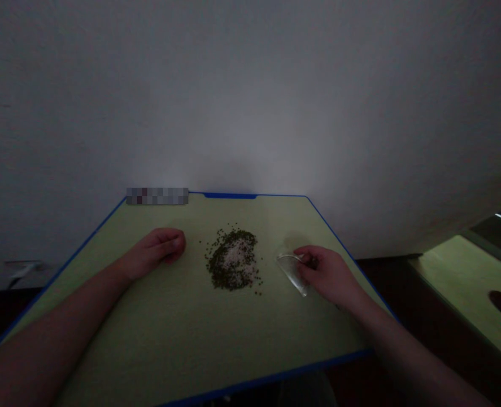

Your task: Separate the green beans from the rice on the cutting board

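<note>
A mixed pile of small dark-green beans and pale rice-like grains (233, 261) lies in the middle of the yellow-green tabletop (169, 339). The pale grains sit mostly at the centre, with stray green ones around the edges. Left of the pile, my left hand (163, 247) rests closed on the table, its fingers curled in; anything inside is hidden. To the pile's right, my right hand (324, 274) pinches the edge of a small clear bag (291, 272), which looks like thin plastic with a shiny rim. Dim light hides what the bag contains.
Blue edging (230, 195) runs around the table. A blurred-out strip (157, 196) lies at its far left corner. Behind stands a plain pale wall (250, 102). Another light-topped table (457, 282) with a dark round patch is off to the right.
</note>
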`<state>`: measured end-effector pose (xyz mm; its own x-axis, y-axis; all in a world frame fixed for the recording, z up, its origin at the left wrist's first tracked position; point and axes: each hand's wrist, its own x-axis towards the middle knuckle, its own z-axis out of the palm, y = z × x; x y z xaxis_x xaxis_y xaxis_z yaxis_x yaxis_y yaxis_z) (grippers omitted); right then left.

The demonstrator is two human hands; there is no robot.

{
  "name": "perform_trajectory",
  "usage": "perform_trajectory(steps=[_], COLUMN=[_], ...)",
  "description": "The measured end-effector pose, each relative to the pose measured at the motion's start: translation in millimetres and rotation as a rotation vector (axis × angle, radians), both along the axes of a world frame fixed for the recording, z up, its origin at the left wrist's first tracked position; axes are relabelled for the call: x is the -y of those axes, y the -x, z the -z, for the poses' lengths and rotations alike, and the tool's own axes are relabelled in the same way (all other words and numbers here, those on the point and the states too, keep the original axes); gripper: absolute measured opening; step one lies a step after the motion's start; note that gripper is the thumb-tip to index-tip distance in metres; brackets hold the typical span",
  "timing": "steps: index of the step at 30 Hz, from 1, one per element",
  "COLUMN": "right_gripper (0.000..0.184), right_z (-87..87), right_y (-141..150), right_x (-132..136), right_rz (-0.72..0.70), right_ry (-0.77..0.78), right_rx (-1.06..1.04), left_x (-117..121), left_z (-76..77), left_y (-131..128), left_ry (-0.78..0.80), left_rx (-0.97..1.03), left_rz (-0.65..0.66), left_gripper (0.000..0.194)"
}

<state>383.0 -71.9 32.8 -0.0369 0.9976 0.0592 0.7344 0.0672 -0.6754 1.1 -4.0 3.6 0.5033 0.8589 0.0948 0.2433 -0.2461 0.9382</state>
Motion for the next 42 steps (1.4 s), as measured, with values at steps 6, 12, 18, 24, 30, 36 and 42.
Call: perform_trajectory(steps=[6,12,18,24,30,36,42], right_gripper=[0.028,0.029,0.032,0.029,0.03,0.029,0.029], right_z=[1.4,0.4,3.3,-12.9,-14.0,2.8,4.4], right_y=[25,23,-10,-8,14,18,11], right_x=[-1,-4,-8,-21,-27,-21,-23], right_rz=[-0.117,-0.066,0.059,-0.012,-0.097,-0.092,-0.04], right_ry=[-0.055,-0.06,-0.015,-0.017,-0.032,-0.042,-0.038], right_rx=[0.034,0.104,0.096,0.045,0.022,0.068,0.093], left_x=[0,0,1,-2,-3,-2,-1], left_z=[-2.0,-1.8,-2.1,0.0,2.1,1.9,0.8], left_y=[-1,-1,-2,-1,1,1,0], left_ry=[0.012,0.019,0.031,0.017,0.033,0.022,0.009], left_rx=[0.013,0.022,0.014,0.023,0.015,0.008,0.008], left_rz=[-0.009,-0.012,-0.031,0.005,-0.005,0.006,-0.01], left_gripper=[0.04,0.04,0.041,0.043,0.042,0.04,0.039])
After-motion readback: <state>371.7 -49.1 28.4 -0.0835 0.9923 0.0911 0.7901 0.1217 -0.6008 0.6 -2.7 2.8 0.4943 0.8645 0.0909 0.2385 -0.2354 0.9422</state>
